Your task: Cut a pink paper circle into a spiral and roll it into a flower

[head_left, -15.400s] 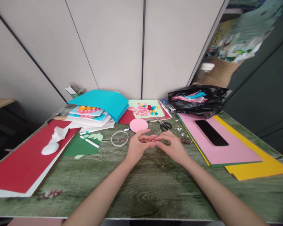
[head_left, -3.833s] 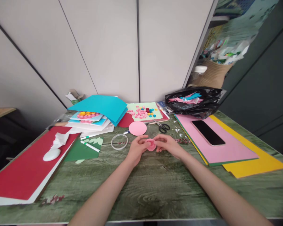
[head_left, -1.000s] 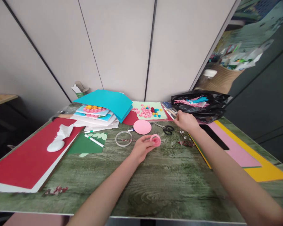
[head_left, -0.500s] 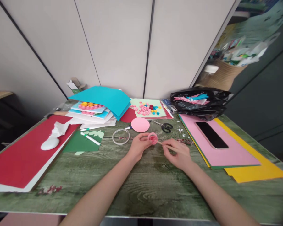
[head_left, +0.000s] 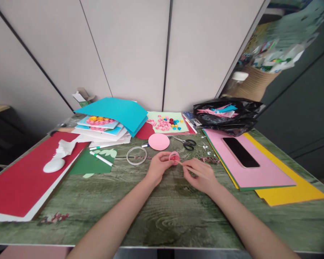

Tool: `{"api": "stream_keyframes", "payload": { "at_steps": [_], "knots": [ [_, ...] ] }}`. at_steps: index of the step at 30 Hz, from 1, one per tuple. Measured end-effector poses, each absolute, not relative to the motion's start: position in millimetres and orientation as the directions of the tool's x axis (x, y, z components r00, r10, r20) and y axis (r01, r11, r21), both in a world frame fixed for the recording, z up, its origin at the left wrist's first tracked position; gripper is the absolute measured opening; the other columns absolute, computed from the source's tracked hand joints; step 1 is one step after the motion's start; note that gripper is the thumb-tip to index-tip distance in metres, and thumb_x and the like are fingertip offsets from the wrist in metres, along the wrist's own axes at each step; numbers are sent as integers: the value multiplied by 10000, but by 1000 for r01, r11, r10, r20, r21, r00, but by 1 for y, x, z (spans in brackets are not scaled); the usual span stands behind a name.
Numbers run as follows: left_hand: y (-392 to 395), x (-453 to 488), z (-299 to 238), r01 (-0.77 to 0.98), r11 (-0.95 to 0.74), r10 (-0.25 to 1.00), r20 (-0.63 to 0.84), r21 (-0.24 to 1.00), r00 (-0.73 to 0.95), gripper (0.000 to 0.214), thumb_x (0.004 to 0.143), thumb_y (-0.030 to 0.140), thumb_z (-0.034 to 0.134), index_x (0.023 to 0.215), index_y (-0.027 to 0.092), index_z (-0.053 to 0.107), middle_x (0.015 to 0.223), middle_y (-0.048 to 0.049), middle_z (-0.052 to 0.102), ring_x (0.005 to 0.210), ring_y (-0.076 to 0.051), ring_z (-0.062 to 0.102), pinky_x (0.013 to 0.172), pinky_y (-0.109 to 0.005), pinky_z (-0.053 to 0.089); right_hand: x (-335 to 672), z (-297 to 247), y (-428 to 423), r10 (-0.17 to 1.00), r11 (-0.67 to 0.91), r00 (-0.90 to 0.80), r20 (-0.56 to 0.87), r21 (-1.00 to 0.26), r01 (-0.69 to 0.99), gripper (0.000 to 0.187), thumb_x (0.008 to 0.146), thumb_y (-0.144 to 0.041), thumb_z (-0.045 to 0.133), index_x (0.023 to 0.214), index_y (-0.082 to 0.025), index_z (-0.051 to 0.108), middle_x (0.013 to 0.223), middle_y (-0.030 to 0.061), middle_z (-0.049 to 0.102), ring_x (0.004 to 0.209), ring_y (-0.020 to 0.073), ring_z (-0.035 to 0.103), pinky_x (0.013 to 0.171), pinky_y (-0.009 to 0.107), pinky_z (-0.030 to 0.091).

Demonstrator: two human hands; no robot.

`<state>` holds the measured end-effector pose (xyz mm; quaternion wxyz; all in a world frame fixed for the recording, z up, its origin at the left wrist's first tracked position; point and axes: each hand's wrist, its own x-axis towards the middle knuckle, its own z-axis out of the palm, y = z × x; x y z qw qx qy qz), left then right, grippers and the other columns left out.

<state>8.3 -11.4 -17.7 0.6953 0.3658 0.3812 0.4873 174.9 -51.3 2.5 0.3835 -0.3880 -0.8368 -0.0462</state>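
My left hand [head_left: 160, 166] pinches a pink paper coil [head_left: 174, 157] with a darker red-pink middle. In my right hand [head_left: 201, 175] is a thin pale stick [head_left: 190, 168], its tip touching or very close to the coil's lower right side; whether it goes inside I cannot tell. Both hands are just above the table's middle. Beyond them lies a pink paper circle [head_left: 158, 141], with black-handled scissors [head_left: 188, 144] to its right. A roll of clear tape [head_left: 136, 155] lies left of my left hand.
Blue card [head_left: 116, 109] tops a paper stack at the back left. Small coloured paper balls [head_left: 164, 124] lie on a pale green sheet. A black bag [head_left: 232, 120] holds paper scraps. A phone [head_left: 241, 152] rests on pink paper [head_left: 270, 176]; red paper [head_left: 24, 180] lies left.
The view has shifted slightly, moving the table items a little left in the picture. The right hand with the stick is slightly nearer the coil; the left hand keeps its pinch.
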Motion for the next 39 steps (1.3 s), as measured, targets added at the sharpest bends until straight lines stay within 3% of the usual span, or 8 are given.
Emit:
{"api": "stream_keyframes", "payload": {
  "at_steps": [19, 27, 39],
  "knots": [
    [-15, 12, -15, -394, 245, 962, -172, 886, 212, 361, 557, 134, 771, 886, 108, 626, 773, -72, 711, 687, -134, 643, 749, -280, 492, 174, -1, -50, 543, 735, -448, 710, -143, 663, 203, 773, -88, 565, 953, -181, 573, 774, 30, 663, 690, 139, 576, 675, 274, 482],
    [-16, 13, -14, -387, 224, 966, -152, 895, 207, 349, 564, 126, 761, 885, 103, 626, 776, -75, 709, 689, -136, 641, 746, -279, 485, 173, 2, -52, 541, 705, -477, 692, -65, 706, 98, 772, -109, 585, 845, -175, 580, 684, 34, 617, 651, 152, 541, 645, 296, 449],
    [-17, 14, -13, -376, 199, 971, -130, 905, 201, 307, 565, 126, 756, 846, 113, 633, 756, -59, 708, 672, -130, 638, 734, -271, 484, 172, -1, -53, 561, 704, -457, 690, -107, 702, 101, 789, -107, 570, 855, -182, 554, 702, 22, 631, 644, 145, 534, 644, 285, 448]
  ]
}}
